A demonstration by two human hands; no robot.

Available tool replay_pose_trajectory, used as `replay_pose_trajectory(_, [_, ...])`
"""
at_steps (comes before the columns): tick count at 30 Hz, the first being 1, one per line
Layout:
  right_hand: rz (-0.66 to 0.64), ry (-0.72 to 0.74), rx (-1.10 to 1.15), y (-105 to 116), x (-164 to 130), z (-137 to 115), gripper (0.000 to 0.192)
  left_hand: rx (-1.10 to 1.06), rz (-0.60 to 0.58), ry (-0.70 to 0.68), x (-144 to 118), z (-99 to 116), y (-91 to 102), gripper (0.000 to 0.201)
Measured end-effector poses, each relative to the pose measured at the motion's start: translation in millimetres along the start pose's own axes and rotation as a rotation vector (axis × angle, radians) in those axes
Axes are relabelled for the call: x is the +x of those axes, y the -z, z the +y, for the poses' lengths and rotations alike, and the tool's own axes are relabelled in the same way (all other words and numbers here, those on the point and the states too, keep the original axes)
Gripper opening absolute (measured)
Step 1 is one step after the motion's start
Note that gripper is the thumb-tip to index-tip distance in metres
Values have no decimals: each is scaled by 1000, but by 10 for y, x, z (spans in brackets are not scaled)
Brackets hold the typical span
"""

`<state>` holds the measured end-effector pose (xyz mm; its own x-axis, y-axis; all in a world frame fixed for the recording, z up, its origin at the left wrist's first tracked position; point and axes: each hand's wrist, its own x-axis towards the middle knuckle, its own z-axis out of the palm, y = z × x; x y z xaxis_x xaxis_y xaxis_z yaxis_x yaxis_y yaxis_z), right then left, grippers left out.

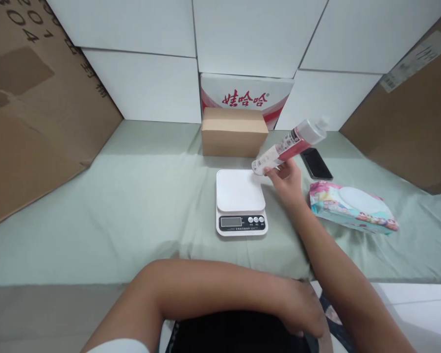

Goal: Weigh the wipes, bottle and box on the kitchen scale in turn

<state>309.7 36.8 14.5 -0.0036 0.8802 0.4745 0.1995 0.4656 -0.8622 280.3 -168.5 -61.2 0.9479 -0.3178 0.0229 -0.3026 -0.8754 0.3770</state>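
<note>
My right hand (288, 179) is closed around the lower part of a white and pink plastic bottle (294, 144). The bottle is tilted, its white nozzle cap pointing up to the right and its base down to the left. That base is near the back right corner of a white kitchen scale (240, 191); whether they touch, I cannot tell. No digits show on the scale's grey display. Across my lap, my left hand (305, 309) rests near my right thigh, its fingers bent downward and mostly hidden.
Behind the scale sits a small brown cardboard box (235, 132), with a white and red carton (248, 93) behind it. A black phone (316, 163) and a pack of wipes (353, 206) lie at the right on the pale green cloth (150, 196). Large cardboard boxes (40, 113) flank both sides.
</note>
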Motion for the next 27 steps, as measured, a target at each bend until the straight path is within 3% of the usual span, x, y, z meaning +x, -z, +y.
replay_pose_trajectory(7, [-305, 80, -138, -238, -252, -312, 45, -1, 95, 7, 29, -17, -80, 21])
replay_pose_trajectory(11, [-352, 79, -135, -295, -281, -369, 46, -12, -34, 17, -21, 29, 50, 18])
replay_pose_trajectory(13, [-356, 70, -139, -281, -276, -369, 52, -19, -44, 32, -43, 48, 101, 16])
replay_pose_trajectory(15, [-308, 75, -134, -223, -250, -325, 64, -27, -24, 46, -57, 56, 130, 16])
replay_pose_trajectory(17, [-153, 81, -115, -129, -200, -220, 71, -31, -26, 56, -68, 57, 154, 17])
replay_pose_trajectory(20, [164, 0, -78, 13, -108, 21, 55, -41, -81, 57, -87, 64, 210, 16])
replay_pose_trajectory(22, [292, -113, -71, 60, -66, 175, 37, -40, -114, 52, -99, 83, 246, 17])
replay_pose_trajectory(25, [331, -245, -86, 49, -49, 304, 17, -33, -101, 126, -104, 126, 261, 15])
replay_pose_trajectory(27, [313, -260, -98, 19, -56, 317, 13, 7, 13, 319, -97, 145, 251, 11])
